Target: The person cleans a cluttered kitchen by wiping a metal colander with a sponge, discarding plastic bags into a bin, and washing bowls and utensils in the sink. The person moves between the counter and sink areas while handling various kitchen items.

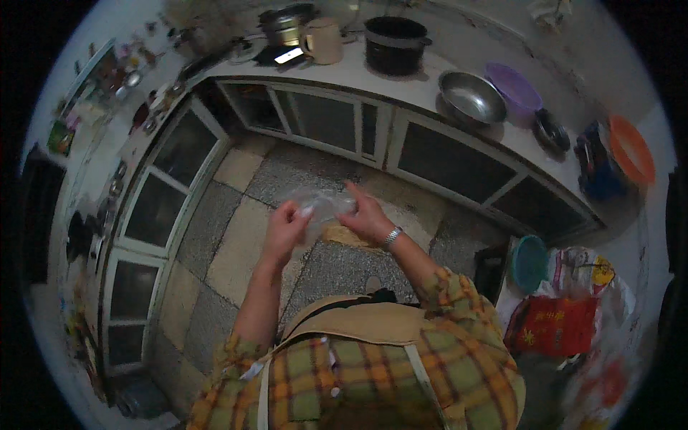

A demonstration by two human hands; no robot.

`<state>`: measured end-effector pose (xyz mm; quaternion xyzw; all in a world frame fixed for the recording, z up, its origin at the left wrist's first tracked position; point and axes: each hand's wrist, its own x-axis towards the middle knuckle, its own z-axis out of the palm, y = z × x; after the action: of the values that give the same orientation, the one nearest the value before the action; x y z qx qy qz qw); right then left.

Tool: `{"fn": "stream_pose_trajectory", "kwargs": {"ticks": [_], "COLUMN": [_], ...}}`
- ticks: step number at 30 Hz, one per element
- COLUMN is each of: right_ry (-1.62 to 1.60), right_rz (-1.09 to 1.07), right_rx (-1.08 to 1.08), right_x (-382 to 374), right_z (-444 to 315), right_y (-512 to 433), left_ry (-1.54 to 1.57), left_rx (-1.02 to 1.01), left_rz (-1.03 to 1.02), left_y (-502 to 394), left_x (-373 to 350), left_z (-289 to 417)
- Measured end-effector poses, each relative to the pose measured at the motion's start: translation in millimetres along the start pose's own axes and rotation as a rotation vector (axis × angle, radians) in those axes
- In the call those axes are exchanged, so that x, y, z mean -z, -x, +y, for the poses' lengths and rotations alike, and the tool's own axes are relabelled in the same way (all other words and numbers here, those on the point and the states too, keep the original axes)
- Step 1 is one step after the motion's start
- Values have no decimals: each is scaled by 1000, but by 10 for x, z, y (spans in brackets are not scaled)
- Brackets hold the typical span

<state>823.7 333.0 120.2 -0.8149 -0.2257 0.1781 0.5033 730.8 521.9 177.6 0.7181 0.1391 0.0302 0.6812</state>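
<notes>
A thin, see-through plastic item (pixel 325 207) spans the gap between my two hands in front of my body. It is blurred, so I cannot tell whether it is a bag, a film or a lid. My left hand (pixel 284 228) pinches its left side between thumb and fingers. On the other side, my right hand (pixel 366 217) grips it with the index finger stretched forward; a metal-band watch (pixel 393 235) circles that wrist. Below the hands a tan patch (pixel 344 235) shows, its nature unclear, against the checkered floor tiles (pixel 231 252).
Along the far counter (pixel 344 70) stand a beige pitcher (pixel 325 40), a dark pot (pixel 395 45), a steel bowl (pixel 473 97) and a purple basin (pixel 513 86). Glass-fronted cabinets (pixel 317 121) line two sides. At right are a teal basin (pixel 529 263) and a red bag (pixel 553 325).
</notes>
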Motion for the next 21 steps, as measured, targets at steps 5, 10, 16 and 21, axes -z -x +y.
{"fn": "stream_pose_trajectory", "kwargs": {"ticks": [5,10,16,21], "right_ry": [21,-26,-165,-282], "right_rz": [-100,-132,-70,94], "right_rx": [75,-46,-268,-435], "right_x": [-34,153,481,911], "right_z": [268,392,436,759], "right_y": [-723,-1175,-1113,-643], "left_ry": [-80,-403,-608,-583], "left_rx": [136,95,-50,-190], "left_rz": [72,-135,-398,-401], "left_y": [-291,-655,-1648,-2356], "left_x": [482,1182,1354,1031], "left_z": [-94,-345,-832,-1044]}}
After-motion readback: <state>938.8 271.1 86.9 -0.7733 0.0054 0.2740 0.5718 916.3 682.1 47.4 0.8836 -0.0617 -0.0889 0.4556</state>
